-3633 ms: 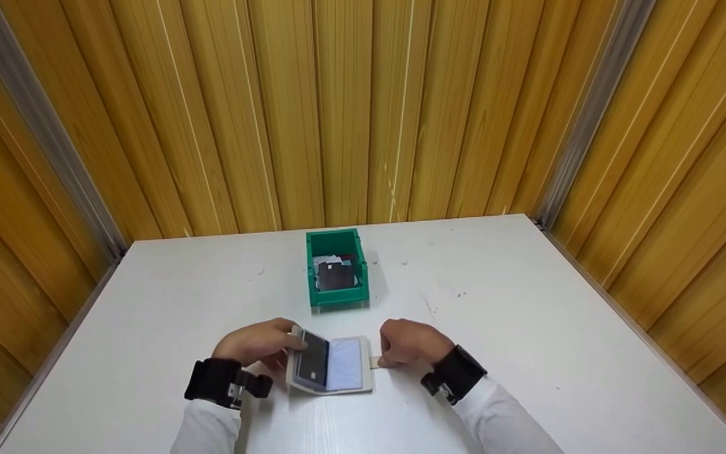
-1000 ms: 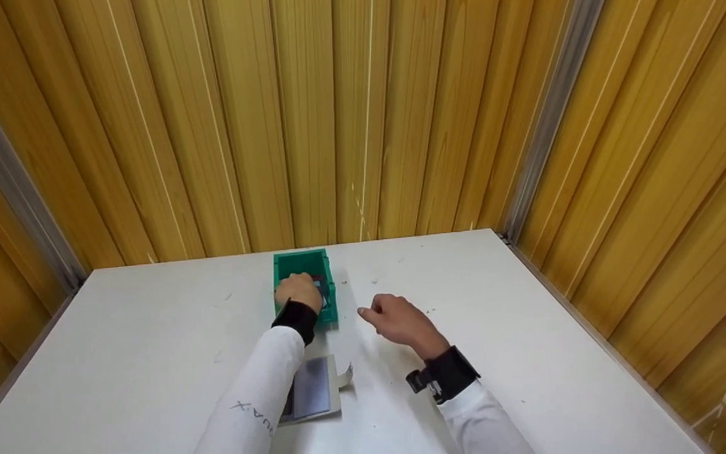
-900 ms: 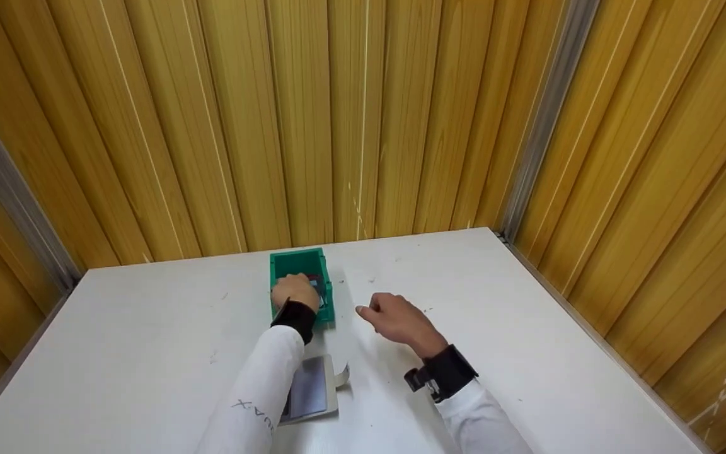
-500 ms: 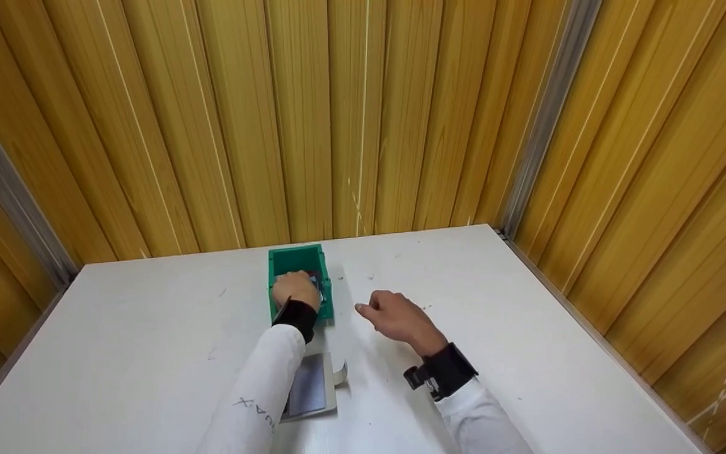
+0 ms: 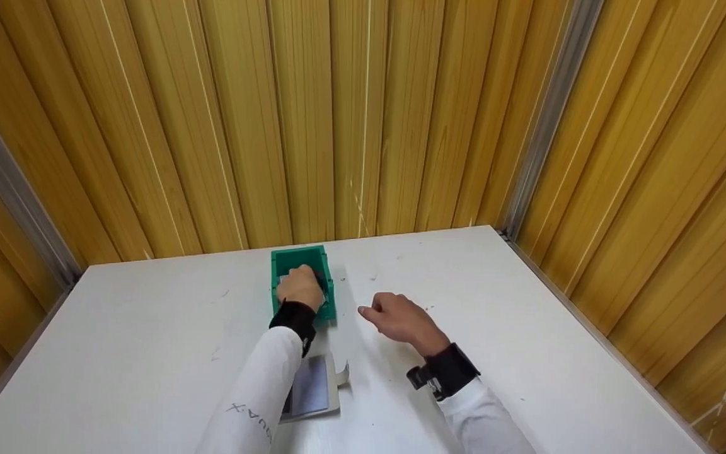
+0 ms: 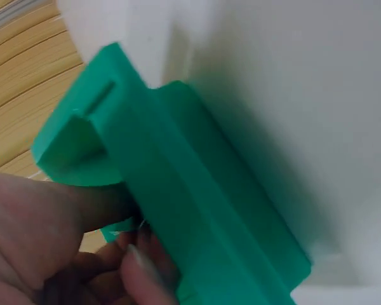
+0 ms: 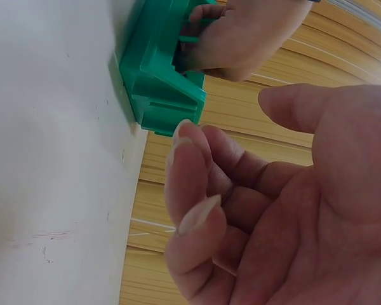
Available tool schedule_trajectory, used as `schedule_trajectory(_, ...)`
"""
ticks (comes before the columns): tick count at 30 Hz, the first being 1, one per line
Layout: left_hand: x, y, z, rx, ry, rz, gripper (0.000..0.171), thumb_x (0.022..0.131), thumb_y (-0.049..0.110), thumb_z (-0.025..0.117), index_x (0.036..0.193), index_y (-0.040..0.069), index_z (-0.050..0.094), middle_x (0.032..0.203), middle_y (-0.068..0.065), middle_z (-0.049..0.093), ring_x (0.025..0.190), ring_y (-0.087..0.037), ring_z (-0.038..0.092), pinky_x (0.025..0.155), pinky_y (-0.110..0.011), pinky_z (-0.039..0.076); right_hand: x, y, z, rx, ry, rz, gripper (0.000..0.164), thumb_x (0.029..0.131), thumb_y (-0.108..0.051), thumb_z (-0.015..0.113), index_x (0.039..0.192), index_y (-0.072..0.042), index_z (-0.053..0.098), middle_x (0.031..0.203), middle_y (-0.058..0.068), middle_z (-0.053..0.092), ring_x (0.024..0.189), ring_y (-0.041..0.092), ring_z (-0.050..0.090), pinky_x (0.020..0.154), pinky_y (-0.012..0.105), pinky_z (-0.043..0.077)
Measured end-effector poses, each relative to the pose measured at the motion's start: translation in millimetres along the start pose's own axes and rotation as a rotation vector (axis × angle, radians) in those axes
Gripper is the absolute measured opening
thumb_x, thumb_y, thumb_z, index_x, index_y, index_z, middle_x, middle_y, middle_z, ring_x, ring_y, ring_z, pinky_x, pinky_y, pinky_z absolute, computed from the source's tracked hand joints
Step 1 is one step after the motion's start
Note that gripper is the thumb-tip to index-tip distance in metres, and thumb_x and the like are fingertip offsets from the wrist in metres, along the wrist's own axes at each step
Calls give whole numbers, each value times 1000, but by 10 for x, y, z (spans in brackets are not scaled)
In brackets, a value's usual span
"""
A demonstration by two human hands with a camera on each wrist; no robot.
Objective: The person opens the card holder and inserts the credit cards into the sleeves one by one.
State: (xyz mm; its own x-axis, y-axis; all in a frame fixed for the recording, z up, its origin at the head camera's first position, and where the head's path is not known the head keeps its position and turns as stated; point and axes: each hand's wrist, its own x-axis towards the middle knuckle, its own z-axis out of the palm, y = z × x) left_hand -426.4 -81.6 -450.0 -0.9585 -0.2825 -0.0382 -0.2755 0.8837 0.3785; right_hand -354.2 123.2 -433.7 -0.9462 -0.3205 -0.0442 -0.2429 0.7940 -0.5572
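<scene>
My left hand (image 5: 300, 288) reaches down into a small green plastic bin (image 5: 329, 309). In the left wrist view its thumb and curled fingers lie inside, partly behind the bin's wall (image 6: 197, 210); what they touch or hold is hidden. Just in front of the bin, an open pale card holder (image 5: 333, 394) with clear sleeves lies on the table, partly covered by my left sleeve. Its strap (image 5: 343, 374) sticks up on the right. My right hand (image 5: 399, 320) hovers to the right of the bin, fingers loosely curled around nothing, as the right wrist view also shows.
The bin stands on a white table (image 5: 149, 340) toward its back edge. Wood-patterned panel walls (image 5: 438, 126) rise behind the table and on both sides. Black camera straps (image 5: 452, 371) circle both wrists.
Earlier my left hand held the card holder and my right hand its strap; both let go. My left hand moved forward into the bin, where it has lately shifted slightly. My right hand stays still.
</scene>
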Motion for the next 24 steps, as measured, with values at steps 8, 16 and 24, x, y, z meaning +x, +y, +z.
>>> schedule_trajectory(8,-113,16,-277,-341,101,69,23,97,11,60,74,8,61,75,-7,62,68,-19,60,61,-33,50,62,78,-49,-9,-2,16,33,101,-45,57,92,-14,65,78,1,63,70,15,55,59,28,39)
schedule_trajectory(16,-406,-215,-507,-734,2,114,33,95,10,64,126,-2,64,120,-24,69,93,-33,75,63,-34,63,109,164,-139,-5,-2,30,30,100,-43,58,94,-14,65,80,1,65,72,16,56,61,29,40)
schedule_trajectory(24,-902,-595,-416,-990,-219,54,13,94,10,64,92,0,55,110,-24,68,89,-30,72,71,-45,64,3,61,-256,19,56,-5,22,98,-35,62,89,-15,65,77,0,60,70,15,53,61,28,41)
